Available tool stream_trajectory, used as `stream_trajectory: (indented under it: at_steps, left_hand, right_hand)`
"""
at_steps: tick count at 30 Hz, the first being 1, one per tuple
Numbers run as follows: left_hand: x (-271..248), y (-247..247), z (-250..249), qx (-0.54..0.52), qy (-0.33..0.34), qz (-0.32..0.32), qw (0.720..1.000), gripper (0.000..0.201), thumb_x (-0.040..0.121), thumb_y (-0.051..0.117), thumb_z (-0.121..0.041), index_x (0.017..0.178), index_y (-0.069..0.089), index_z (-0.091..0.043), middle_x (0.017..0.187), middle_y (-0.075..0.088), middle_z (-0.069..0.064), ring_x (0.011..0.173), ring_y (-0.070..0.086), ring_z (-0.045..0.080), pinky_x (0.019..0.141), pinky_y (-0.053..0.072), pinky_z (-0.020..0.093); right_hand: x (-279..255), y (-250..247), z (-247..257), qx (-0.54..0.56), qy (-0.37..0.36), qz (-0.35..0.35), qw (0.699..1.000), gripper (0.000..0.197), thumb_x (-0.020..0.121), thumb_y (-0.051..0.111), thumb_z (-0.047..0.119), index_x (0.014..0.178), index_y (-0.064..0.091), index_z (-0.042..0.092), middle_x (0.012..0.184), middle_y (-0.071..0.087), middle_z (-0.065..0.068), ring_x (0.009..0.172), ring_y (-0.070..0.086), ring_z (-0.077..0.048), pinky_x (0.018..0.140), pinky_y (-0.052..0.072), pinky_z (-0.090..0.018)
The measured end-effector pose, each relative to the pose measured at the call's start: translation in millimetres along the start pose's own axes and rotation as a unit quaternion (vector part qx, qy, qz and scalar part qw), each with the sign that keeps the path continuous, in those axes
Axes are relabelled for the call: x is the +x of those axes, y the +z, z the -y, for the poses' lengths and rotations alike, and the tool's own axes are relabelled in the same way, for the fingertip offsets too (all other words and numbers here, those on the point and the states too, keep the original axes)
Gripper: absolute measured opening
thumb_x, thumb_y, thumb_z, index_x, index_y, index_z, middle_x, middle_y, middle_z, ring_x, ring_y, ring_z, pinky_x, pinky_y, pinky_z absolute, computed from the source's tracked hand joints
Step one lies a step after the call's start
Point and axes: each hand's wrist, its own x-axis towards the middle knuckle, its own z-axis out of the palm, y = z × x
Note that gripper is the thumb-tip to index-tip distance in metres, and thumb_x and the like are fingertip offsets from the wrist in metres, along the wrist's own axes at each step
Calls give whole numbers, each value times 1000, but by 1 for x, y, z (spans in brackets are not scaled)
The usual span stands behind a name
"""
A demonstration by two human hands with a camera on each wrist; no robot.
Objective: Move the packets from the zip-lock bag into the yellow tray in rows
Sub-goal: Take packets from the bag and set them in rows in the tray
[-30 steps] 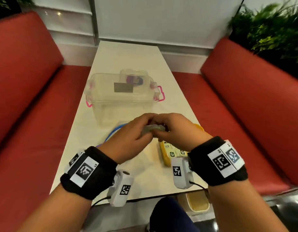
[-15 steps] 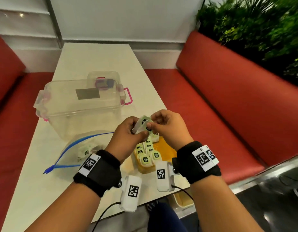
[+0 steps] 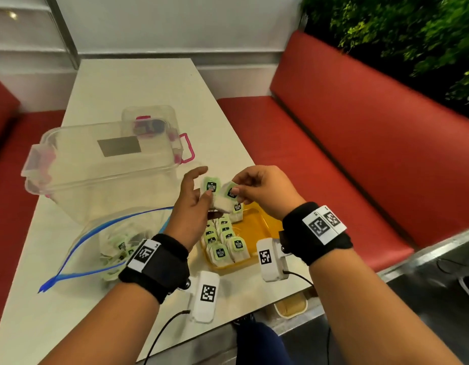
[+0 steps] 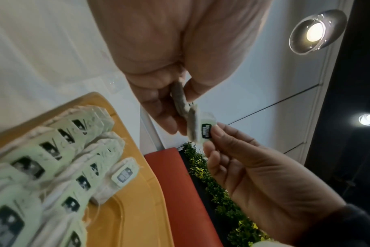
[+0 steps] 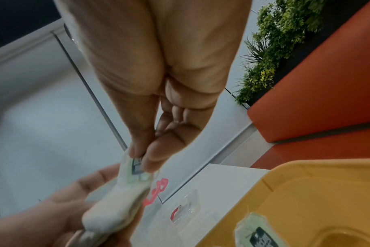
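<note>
Above the yellow tray (image 3: 257,227), the right hand (image 3: 265,188) pinches one tea packet (image 3: 228,197) by its green tag. The left hand (image 3: 192,206) keeps a grip on a second packet (image 3: 211,184). Rows of packets (image 3: 224,243) fill the tray's near half; the zip-lock bag (image 3: 102,238) lies left on the worktop (image 3: 138,85).

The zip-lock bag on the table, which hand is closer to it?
Left. The left hand is raised just right of the zip-lock bag, its wrist at the bag's edge. The right hand is farther right, above the yellow tray, pinching a packet.
</note>
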Motion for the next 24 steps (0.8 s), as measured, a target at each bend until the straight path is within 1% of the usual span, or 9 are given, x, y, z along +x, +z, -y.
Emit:
stream_trajectory:
  at_steps: [3, 5, 7, 8, 10, 13, 16, 21, 24]
  left_hand:
    - [4, -4, 1, 58, 10, -6, 998, 32, 100, 36, 0, 100, 62, -18, 99, 64, -2, 89, 64, 21, 73, 58, 31]
    - [5, -6, 2, 77, -12, -3, 997, 35, 97, 37, 2, 90, 67, -14, 94, 67, 0, 89, 64, 21, 77, 59, 33]
    - [4, -6, 4, 79, -31, 12, 996, 26, 93, 46, -7, 90, 69, -20, 96, 69, 3, 92, 65, 21, 81, 58, 36]
    - [3, -6, 5, 81, -33, 23, 996, 16, 87, 55, -17, 91, 69, -24, 96, 70, 2, 91, 66, 20, 82, 57, 36]
    - [0, -7, 9, 123, -19, 49, 991, 19, 77, 69, -31, 95, 70, -28, 93, 71, 0, 86, 67, 15, 80, 56, 33]
    - [-1, -5, 13, 181, -4, 58, 982, 19, 82, 75, -30, 99, 71, -25, 90, 73, -3, 85, 68, 13, 83, 55, 35]
    - [-2, -2, 15, 170, -17, 45, 984, 18, 79, 77, -30, 96, 71, -26, 90, 74, -4, 88, 69, 13, 86, 55, 38]
    - [-1, 6, 16, 123, -34, 29, 991, 19, 80, 77, -22, 96, 69, -28, 89, 74, -6, 85, 69, 12, 82, 55, 32]
    - [0, 5, 18, 123, -40, 27, 991, 19, 81, 76, -22, 97, 69, -27, 91, 73, -5, 87, 68, 11, 81, 54, 31]
  right_hand:
    - [0, -7, 3, -24, -8, 33, 999, 9, 88, 64, 2, 96, 69, 3, 73, 69, -11, 62, 64, -13, 59, 55, -19]
    - [0, -11, 8, -55, -16, 53, 997, 10, 89, 63, 3, 96, 70, 5, 72, 69, -10, 61, 63, -10, 60, 55, -19]
    - [1, -14, 14, -82, -25, 67, 994, 9, 89, 63, 3, 94, 70, 6, 75, 70, -14, 63, 64, -13, 60, 55, -22]
    - [2, -14, 17, -92, -29, 74, 993, 8, 88, 64, 3, 93, 70, 6, 76, 71, -16, 63, 63, -14, 60, 55, -23]
    - [4, -15, 22, -119, -35, 87, 989, 5, 87, 66, 5, 90, 69, 7, 75, 71, -15, 61, 63, -14, 60, 55, -24]
    - [9, -15, 30, -185, -47, 106, 976, 1, 84, 70, 11, 85, 69, 11, 69, 70, -6, 60, 64, -14, 61, 54, -26]
    - [12, -13, 42, -272, -67, 120, 952, 5, 83, 71, 18, 87, 72, 15, 73, 69, 1, 64, 60, -11, 62, 49, -23]
    - [19, -8, 58, -354, -100, 142, 919, 7, 84, 69, 19, 90, 72, 17, 77, 63, 6, 64, 50, -3, 54, 35, -10]
    - [23, -9, 60, -358, -86, 152, 917, 8, 84, 69, 17, 90, 72, 13, 78, 67, 2, 67, 60, -10, 56, 41, -12]
